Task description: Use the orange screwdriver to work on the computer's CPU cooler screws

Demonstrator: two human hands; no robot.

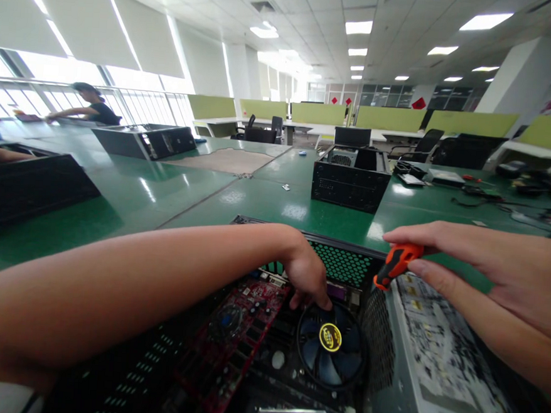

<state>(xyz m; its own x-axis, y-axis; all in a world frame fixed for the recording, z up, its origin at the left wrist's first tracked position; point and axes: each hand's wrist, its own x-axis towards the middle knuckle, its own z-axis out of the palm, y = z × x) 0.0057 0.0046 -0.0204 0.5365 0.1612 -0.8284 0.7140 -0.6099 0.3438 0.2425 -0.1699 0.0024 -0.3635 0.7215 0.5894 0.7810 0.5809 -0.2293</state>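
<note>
Left hand (306, 271): is bending down at the wrist, fingertips resting at the fan's far rim; one cannot tell whether they are gripping anything.
Right hand (500, 291): is pinching an orange-and-black screwdriver (398, 265) between thumb and forefinger, near the power supply's far end.
Cooling fan (330, 364): is sitting inside the open computer case (342, 261), between the red circuit card (242, 336) and the silver power supply (401, 341).
Obstructions: the left forearm (133, 278) is covering part of the case; the power supply is walling off the fan's right side.
Green table (210, 195): is bearing a black case (350, 180) straight ahead and another case (148, 141) farther left.
Far left: a person (98, 109) is sitting at the table.
</note>
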